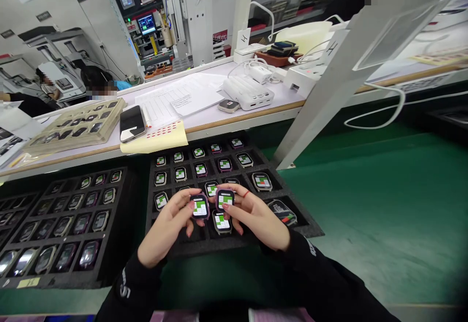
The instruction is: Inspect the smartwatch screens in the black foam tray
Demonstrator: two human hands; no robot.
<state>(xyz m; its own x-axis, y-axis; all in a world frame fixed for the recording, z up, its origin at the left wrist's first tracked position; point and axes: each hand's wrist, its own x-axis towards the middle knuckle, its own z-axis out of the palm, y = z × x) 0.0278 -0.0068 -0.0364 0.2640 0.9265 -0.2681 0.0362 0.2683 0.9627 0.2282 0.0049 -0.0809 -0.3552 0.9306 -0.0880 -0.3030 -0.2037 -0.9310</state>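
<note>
My left hand grips a purple-cased smartwatch by its edges, its screen lit green and white. Beside it, my right hand pinches a second purple smartwatch with a similar lit screen. Both watches are held close together above a dark foam tray. In the tray's compartments lie several more watch bodies, most with lit green screens. Directly below my hands is a silver-rimmed watch. A watch with a dark, text-covered screen rests in the right front compartment. My hands hide some compartments.
Another foam tray of watches stands at the left. Behind, a shelf holds a phone, a yellow sticker sheet, papers, a white power bank and a clear parts box. A slanted white post rises at the right.
</note>
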